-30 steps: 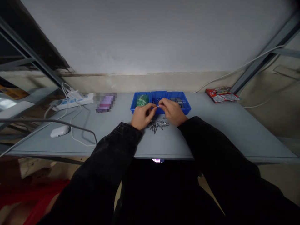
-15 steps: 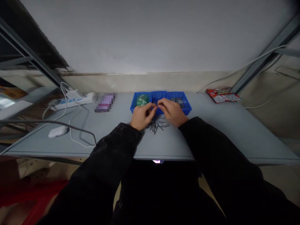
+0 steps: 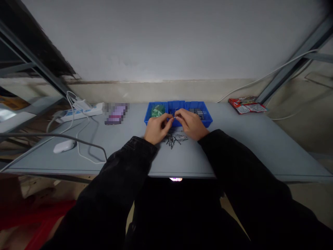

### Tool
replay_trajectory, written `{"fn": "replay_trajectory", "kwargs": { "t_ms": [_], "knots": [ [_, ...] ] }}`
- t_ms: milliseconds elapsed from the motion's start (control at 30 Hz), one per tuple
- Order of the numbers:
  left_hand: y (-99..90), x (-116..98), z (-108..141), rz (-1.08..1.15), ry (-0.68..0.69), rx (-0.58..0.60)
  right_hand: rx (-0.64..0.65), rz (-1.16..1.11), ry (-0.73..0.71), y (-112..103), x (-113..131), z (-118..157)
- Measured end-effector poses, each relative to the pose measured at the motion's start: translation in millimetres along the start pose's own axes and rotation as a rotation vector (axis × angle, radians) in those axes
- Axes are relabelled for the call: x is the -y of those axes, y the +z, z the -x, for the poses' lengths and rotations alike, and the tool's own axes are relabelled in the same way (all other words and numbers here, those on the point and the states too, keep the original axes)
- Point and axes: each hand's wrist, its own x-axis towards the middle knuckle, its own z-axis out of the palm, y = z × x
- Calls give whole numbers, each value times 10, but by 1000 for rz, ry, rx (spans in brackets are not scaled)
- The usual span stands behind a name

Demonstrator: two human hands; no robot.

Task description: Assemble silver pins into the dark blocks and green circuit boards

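Observation:
My left hand (image 3: pixel 156 129) is closed in a pinch, its thumb and forefinger meeting my right fingertips. Also pinched, my right hand (image 3: pixel 191 124) comes in from the other side. Between the fingertips shows a thin, pale sliver (image 3: pixel 174 117), too small to name. Below the hands lies a loose heap of small metal pins (image 3: pixel 172 140). Just behind them stand three joined blue bins: the left bin (image 3: pixel 147 115) holds green plastic with pale pieces, the middle bin (image 3: pixel 179 104) a few small pieces, and the right bin (image 3: pixel 208 121) grey cylindrical parts. My hands partly hide the left and middle bins.
On the left of the grey table (image 3: pixel 249 149) lie a phone (image 3: pixel 117 114), a white power strip (image 3: pixel 91 110) with cables, and a white earbud case (image 3: pixel 63 146). A red packet (image 3: pixel 247 106) rests at the back right. A wall stands behind.
Both hands keep nearly the same place above the pins, fingertips together. A thin pale sliver between them shows slightly more clearly now. Nothing else has visibly moved.

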Motion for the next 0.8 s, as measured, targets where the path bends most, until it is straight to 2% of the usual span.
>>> {"fn": "replay_trajectory", "kwargs": {
  "t_ms": [500, 800],
  "knots": [
    [-5, -8, 2, 8, 18, 1, 1, 6, 1, 7, -18, -4],
    [-5, -6, 1, -3, -17, 8, -6, 12, 20, -5, 21, 2]
  ]
}}
